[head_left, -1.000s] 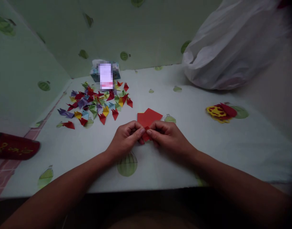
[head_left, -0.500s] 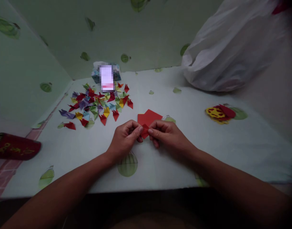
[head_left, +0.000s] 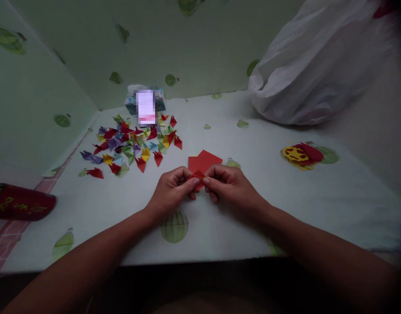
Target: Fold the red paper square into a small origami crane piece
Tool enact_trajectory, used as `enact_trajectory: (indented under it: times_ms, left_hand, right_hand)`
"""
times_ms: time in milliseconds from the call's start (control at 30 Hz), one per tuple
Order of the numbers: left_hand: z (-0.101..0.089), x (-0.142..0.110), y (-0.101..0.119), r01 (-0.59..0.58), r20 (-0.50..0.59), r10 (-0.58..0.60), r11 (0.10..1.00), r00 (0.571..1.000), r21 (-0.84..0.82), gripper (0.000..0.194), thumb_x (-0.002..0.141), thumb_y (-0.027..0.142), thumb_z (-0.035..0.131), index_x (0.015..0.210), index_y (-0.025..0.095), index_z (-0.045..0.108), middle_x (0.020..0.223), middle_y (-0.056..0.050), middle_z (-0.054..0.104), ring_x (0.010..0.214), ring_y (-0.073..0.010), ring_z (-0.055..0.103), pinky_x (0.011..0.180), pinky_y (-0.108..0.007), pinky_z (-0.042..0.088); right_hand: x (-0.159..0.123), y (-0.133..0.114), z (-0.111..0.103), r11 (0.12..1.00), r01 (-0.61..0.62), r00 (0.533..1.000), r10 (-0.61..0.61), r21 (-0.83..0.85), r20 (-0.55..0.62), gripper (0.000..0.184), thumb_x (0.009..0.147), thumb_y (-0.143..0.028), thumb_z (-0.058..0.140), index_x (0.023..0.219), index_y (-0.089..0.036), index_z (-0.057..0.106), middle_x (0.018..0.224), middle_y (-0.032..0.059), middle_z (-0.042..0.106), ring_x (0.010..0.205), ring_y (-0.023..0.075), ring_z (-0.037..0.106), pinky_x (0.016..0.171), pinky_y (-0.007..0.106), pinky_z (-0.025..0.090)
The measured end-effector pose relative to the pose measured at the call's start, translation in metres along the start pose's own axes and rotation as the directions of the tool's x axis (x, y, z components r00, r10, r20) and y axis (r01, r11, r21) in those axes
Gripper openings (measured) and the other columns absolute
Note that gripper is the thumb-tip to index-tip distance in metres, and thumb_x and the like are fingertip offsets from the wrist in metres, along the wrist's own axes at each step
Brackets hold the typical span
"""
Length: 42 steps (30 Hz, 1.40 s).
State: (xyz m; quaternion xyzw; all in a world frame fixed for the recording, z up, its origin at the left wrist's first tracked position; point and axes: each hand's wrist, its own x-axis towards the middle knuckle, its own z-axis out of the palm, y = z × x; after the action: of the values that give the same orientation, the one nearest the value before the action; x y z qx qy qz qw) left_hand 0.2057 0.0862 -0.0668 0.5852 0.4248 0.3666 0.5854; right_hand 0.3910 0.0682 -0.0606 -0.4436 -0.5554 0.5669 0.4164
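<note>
Between my two hands is a small folded piece of red origami paper (head_left: 198,175), pinched at both sides. My left hand (head_left: 179,182) is closed on its left side, thumb on top. On the right side, my right hand (head_left: 224,181) grips it with thumb and bent fingers. Just behind the fingertips, flat red paper sheets (head_left: 206,160) lie on the table, partly covered by my hands. Part of the folded paper is hidden under my thumbs. To the left is a spread of small folded paper birds (head_left: 131,146) in red, purple, yellow, green and blue.
A tissue box (head_left: 161,101) with a blurred lit phone (head_left: 145,106) before it stands behind the paper birds. At the left edge lies a dark red cylinder (head_left: 23,202). A white plastic bag (head_left: 295,87) sits back right, with yellow and red cut-outs (head_left: 300,155) in front.
My left thumb has shifted slightly inward and down over the folded red paper, and its top edge now looks flatter. Otherwise the scene has barely moved.
</note>
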Motion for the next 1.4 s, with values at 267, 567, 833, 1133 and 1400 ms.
enact_trajectory:
  times_ms: [267,567,833,1133,1400]
  left_hand:
    - [-0.001,0.0,0.003,-0.006,0.02,0.006,1.0,1.0,0.01,0.023,0.087,0.036,0.071,0.08,0.015,0.063,0.069,0.001,0.065,0.058,-0.0099,0.061,0.059,-0.023,0.047]
    - [-0.001,-0.001,-0.001,-0.037,0.053,0.034,0.998,0.998,0.053,0.024,0.092,0.036,0.065,0.08,0.015,0.064,0.065,0.0,0.066,0.056,-0.0108,0.062,0.059,-0.023,0.051]
    - [-0.016,0.01,0.001,-0.435,0.061,0.445,0.823,0.894,0.365,0.039,0.085,0.033,0.076,0.122,0.024,0.066,0.121,-0.009,0.064,0.103,-0.0198,0.067,0.086,-0.033,0.058]
    - [-0.01,0.004,-0.001,-0.605,0.106,0.659,0.597,0.744,0.527,0.007,0.09,0.016,0.068,0.089,0.02,0.074,0.086,-0.004,0.072,0.079,-0.0145,0.067,0.074,-0.027,0.055]
    - [0.0,0.001,0.0,-0.088,-0.075,0.089,0.996,0.993,0.021,0.019,0.082,0.029,0.077,0.075,0.015,0.065,0.069,0.0,0.068,0.065,-0.0107,0.061,0.063,-0.022,0.048]
  right_hand:
    - [0.0,-0.001,0.0,0.999,-0.019,1.0,0.019,-0.027,0.002,0.024,0.086,-0.034,0.064,0.07,-0.019,0.054,0.055,-0.0055,0.054,0.047,0.0085,0.048,0.049,0.024,0.036]
    - [-0.001,0.0,0.0,1.0,-0.025,0.999,0.024,0.003,0.026,0.024,0.086,-0.033,0.065,0.069,-0.019,0.053,0.057,-0.0049,0.055,0.046,0.0079,0.048,0.047,0.023,0.036]
    - [0.004,0.005,-0.006,0.919,-0.128,0.986,0.157,0.373,-0.048,0.027,0.077,-0.032,0.074,0.066,-0.018,0.054,0.057,-0.0038,0.059,0.041,0.006,0.046,0.042,0.021,0.033]
    - [0.002,0.008,-0.001,0.882,-0.227,0.973,0.192,0.414,0.126,0.029,0.082,-0.039,0.072,0.07,-0.017,0.058,0.058,-0.003,0.058,0.041,0.0063,0.047,0.041,0.02,0.033]
    - [0.003,0.002,-0.001,0.991,0.008,1.0,-0.01,0.133,0.013,0.025,0.079,-0.036,0.076,0.079,-0.019,0.058,0.073,-0.0023,0.062,0.056,0.0092,0.053,0.055,0.025,0.043]
